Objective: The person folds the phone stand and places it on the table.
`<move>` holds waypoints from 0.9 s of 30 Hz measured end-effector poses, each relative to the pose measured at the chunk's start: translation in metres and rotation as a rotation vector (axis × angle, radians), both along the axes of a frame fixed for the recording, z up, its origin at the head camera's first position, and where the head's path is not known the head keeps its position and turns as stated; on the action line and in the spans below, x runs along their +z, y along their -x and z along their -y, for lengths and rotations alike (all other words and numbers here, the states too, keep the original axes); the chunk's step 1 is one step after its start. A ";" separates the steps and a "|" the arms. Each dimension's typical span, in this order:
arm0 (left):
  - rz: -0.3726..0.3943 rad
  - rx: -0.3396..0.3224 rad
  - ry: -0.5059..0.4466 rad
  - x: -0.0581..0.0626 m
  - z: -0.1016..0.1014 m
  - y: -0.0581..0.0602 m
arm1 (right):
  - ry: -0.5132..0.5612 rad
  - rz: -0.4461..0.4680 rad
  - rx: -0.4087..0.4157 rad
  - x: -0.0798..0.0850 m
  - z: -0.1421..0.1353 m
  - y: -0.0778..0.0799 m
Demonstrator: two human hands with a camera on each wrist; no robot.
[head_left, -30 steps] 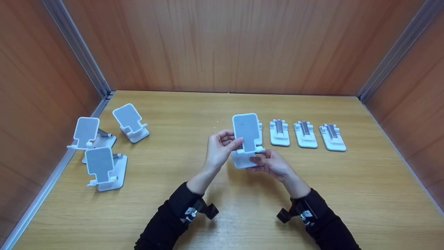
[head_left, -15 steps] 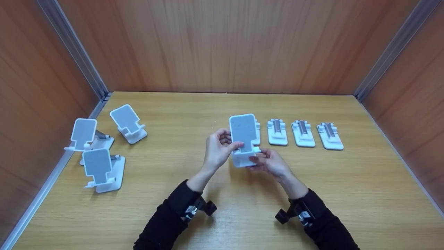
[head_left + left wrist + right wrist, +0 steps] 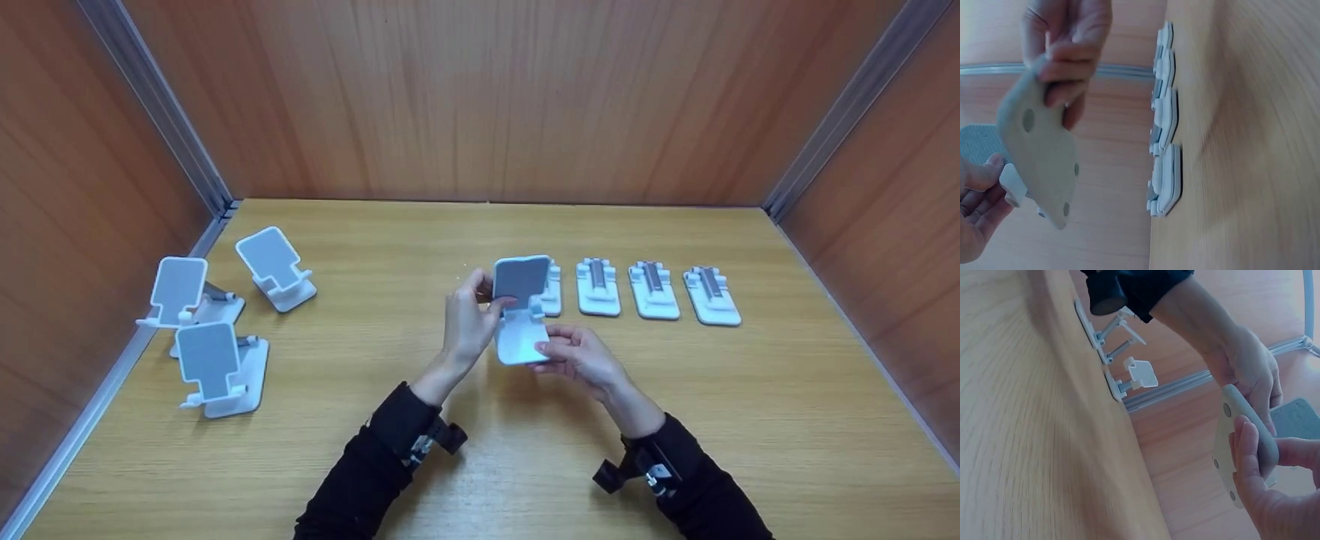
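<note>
Both hands hold one white folding phone stand [image 3: 520, 341] above the table in the head view. The left hand [image 3: 469, 319] pinches the left side of its grey-padded back plate [image 3: 520, 277], thumb on the front. At the lower right corner of the base, the right hand [image 3: 581, 356] grips with its thumb on top and fingers beneath. The plate stands tilted up from the base. From below, the left wrist view shows the base's underside [image 3: 1044, 146] with round grey feet. In the right wrist view the right hand's fingers [image 3: 1249, 450] curl round the base edge.
Several folded phone stands [image 3: 598, 289] lie in a row at the right, the leftmost partly hidden behind the held one. Three unfolded stands [image 3: 221, 364] stand at the left by the side wall. Wooden panels [image 3: 480, 97] enclose the table [image 3: 480, 480] at back and sides.
The held stand's back plate has tilted, now appearing shorter and darker, and more of the base shows below it. The left hand has turned with the plate; the right hand keeps its grip.
</note>
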State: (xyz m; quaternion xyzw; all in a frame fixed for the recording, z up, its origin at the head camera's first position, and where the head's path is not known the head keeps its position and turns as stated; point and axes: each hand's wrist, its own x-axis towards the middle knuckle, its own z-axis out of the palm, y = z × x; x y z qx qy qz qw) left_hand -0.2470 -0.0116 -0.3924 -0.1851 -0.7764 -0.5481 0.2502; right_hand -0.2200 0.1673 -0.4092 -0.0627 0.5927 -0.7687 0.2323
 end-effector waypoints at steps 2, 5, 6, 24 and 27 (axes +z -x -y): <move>-0.067 0.019 0.024 -0.002 0.001 0.003 | 0.015 0.001 0.004 0.000 0.002 -0.002; -0.146 0.043 0.046 -0.004 0.002 0.006 | 0.009 -0.001 0.000 0.001 0.003 -0.004; -0.161 0.047 0.052 -0.005 0.002 0.007 | 0.006 -0.001 -0.002 0.002 0.003 -0.004; -0.382 0.084 0.372 0.043 0.000 -0.009 | -0.036 -0.041 -0.123 0.002 -0.003 0.001; -0.455 0.117 0.413 0.044 -0.002 -0.008 | -0.054 -0.051 -0.149 0.001 -0.001 0.001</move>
